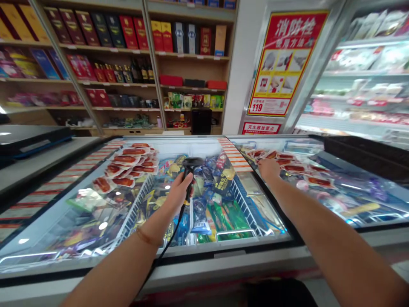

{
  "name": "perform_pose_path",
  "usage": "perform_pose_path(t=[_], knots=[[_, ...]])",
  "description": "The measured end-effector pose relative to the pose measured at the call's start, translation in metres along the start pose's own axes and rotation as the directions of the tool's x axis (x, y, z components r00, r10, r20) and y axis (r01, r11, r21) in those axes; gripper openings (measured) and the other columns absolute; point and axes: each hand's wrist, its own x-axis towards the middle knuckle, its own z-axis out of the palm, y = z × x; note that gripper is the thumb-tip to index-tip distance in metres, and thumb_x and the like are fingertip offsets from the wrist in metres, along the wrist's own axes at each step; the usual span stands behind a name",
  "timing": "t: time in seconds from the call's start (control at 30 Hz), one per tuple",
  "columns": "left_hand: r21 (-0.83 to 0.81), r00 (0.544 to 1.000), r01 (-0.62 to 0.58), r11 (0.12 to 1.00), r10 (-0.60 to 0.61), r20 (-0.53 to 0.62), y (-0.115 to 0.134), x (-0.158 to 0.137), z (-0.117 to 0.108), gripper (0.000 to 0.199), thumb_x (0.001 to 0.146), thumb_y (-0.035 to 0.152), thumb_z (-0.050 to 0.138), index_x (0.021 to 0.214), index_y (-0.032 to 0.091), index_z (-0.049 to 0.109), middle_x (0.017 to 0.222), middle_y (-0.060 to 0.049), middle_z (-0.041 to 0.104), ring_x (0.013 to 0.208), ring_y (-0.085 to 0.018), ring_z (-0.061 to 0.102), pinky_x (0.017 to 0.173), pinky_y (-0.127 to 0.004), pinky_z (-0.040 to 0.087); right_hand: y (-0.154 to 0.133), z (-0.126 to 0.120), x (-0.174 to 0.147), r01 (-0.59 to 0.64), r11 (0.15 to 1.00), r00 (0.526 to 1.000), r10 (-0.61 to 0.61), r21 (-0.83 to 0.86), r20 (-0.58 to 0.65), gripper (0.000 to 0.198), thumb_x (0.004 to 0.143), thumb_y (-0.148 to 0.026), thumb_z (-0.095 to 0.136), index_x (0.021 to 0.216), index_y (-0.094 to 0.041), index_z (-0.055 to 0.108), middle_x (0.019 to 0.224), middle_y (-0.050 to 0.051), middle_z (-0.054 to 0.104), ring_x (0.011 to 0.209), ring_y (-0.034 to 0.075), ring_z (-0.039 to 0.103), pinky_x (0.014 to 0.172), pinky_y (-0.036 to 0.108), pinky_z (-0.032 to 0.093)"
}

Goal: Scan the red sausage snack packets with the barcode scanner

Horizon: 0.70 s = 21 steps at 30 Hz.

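Now the black scanner stands upright over the freezer, left hand with fingers curled round its grip, presumably keeping the head unobstructed. Over right, the right hand reaches the red packets; can't tell whether its fingers pinch one. Left, another pile lies spread, the flat glass apparently serving as shelf.

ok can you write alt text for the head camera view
A person's left hand holds a black corded scanner over a glass-topped freezer, while the right hand reaches to clear packs of reddish-brown food at the right. More such packs lie at the left; shelves of boxed goods stand behind.
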Motion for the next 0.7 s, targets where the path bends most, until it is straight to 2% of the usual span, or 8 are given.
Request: perform_pose_path(t=[0.1,0.17,0.3,0.43,0.5,0.6,0.63,0.7], knots=[[-0.012,1.000,-0.026,1.000,0.026,0.012,0.002,-0.001,-0.003,0.046,0.070,0.056,0.074,0.086,0.018,0.053,0.069,0.003,0.058,0.043,-0.006,0.047,0.041,-0.021,0.035,-0.021,-0.004,0.000,0.047,0.999,0.996,-0.045,0.017,-0.075,0.029,0.093,-0.020,0.048,0.100,-0.014,0.075,0.106,0.021,0.069,0.116,0.036,0.057,0.096,0.053,0.040],[-0.019,1.000,-0.027,0.999,0.027,0.004,0.003,-0.001,-0.004,0.045,0.071,0.056,0.073,0.086,0.018,0.053,0.070,0.002,0.058,0.043,-0.006,0.048,0.041,-0.021,0.036,-0.045,-0.004,0.000,0.117,0.992,0.988,-0.112,0.043,-0.108,0.028,0.093,-0.022,0.048,0.105,-0.016,0.074,0.110,0.019,0.069,0.115,0.033,0.057,0.096,0.050,0.039],[-0.003,1.000,-0.011,1.000,0.011,0.000,0.001,-0.001,-0.004,0.047,0.070,0.057,0.073,0.084,0.018,0.052,0.069,0.003,0.057,0.042,-0.006,0.047,0.040,-0.020,0.035,-0.115,0.007,-0.012,0.267,0.955,0.963,-0.261,0.129,-0.064,0.023,0.088,-0.027,0.056,0.097,-0.020,0.075,0.098,0.009,0.074,0.092,0.024,0.065,0.082,0.034,0.045],[0.017,0.999,-0.004,1.000,0.003,0.050,-0.005,0.000,-0.003,0.047,0.070,0.057,0.074,0.085,0.018,0.053,0.069,0.003,0.057,0.042,-0.005,0.047,0.040,-0.019,0.035,-0.172,0.021,-0.034,0.385,0.890,0.920,-0.390,0.242,-0.031,0.018,0.086,-0.035,0.062,0.090,-0.026,0.077,0.089,0.004,0.075,0.083,0.020,0.065,0.075,0.028,0.045],[0.019,0.999,-0.001,1.000,0.000,0.044,-0.006,0.000,-0.004,0.046,0.071,0.056,0.073,0.085,0.018,0.052,0.068,0.003,0.056,0.042,-0.006,0.047,0.040,-0.019,0.034,-0.179,0.023,-0.039,0.413,0.845,0.909,-0.404,0.340,-0.102,0.023,0.089,-0.039,0.059,0.089,-0.024,0.077,0.087,0.004,0.074,0.083,0.020,0.065,0.077,0.028,0.046],[0.020,1.000,0.001,1.000,-0.001,0.029,-0.005,0.000,-0.005,0.044,0.073,0.056,0.071,0.086,0.018,0.052,0.070,0.003,0.056,0.043,-0.006,0.047,0.040,-0.020,0.035,-0.162,0.023,-0.035,0.406,0.788,0.912,-0.317,0.463,-0.259,0.032,0.094,-0.039,0.050,0.092,-0.020,0.075,0.089,0.008,0.073,0.087,0.021,0.063,0.084,0.031,0.046],[0.021,1.000,-0.002,1.000,0.001,0.030,-0.004,0.000,-0.005,0.044,0.073,0.056,0.071,0.086,0.018,0.052,0.070,0.003,0.057,0.043,-0.006,0.047,0.041,-0.020,0.035,-0.153,0.024,-0.031,0.380,0.792,0.922,-0.281,0.478,-0.268,0.033,0.094,-0.038,0.048,0.095,-0.019,0.075,0.093,0.009,0.073,0.091,0.022,0.063,0.087,0.032,0.046],[0.028,0.999,-0.008,1.000,0.007,0.034,-0.002,-0.002,-0.005,0.044,0.074,0.055,0.071,0.087,0.018,0.052,0.070,0.003,0.057,0.043,-0.006,0.047,0.041,-0.020,0.035,-0.135,0.026,-0.022,0.295,0.822,0.955,-0.233,0.487,-0.186,0.036,0.096,-0.037,0.044,0.102,-0.019,0.074,0.101,0.010,0.073,0.099,0.023,0.063,0.092,0.033,0.045]])
